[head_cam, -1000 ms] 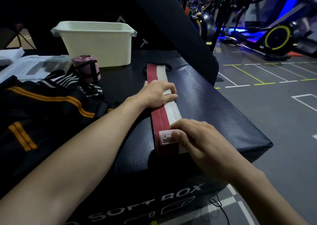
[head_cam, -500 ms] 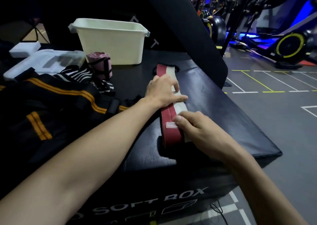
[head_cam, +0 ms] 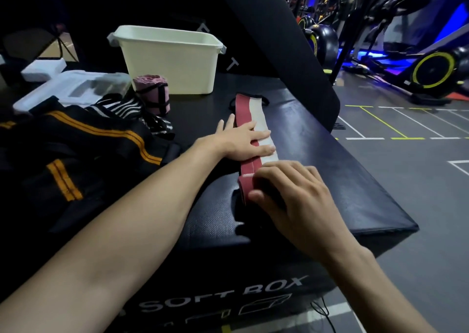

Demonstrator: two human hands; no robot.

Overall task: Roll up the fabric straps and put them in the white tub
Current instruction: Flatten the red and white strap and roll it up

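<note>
A red and white fabric strap (head_cam: 250,110) lies lengthwise on the black soft box (head_cam: 330,170). My left hand (head_cam: 243,141) presses flat on its middle with straight fingers. At the strap's near end my right hand (head_cam: 289,195) curls round a small rolled part, thumb under and fingers over it. The white tub (head_cam: 170,60) stands at the back of the box; I cannot see inside it. A pink strap (head_cam: 152,95), rolled and bound with a black band, stands upright just left of the tub.
A heap of black straps with orange stripes (head_cam: 76,149) and a black-and-white striped strap (head_cam: 127,109) lie to the left. White foam pieces (head_cam: 68,86) sit behind them. A black slanted pad (head_cam: 279,40) rises at the right rear. Exercise bikes (head_cam: 431,71) stand on the floor beyond.
My right hand has rolled the strap's near end forward, so the label is now hidden in the roll. My left hand has flattened on the strap. The camera has shifted.
</note>
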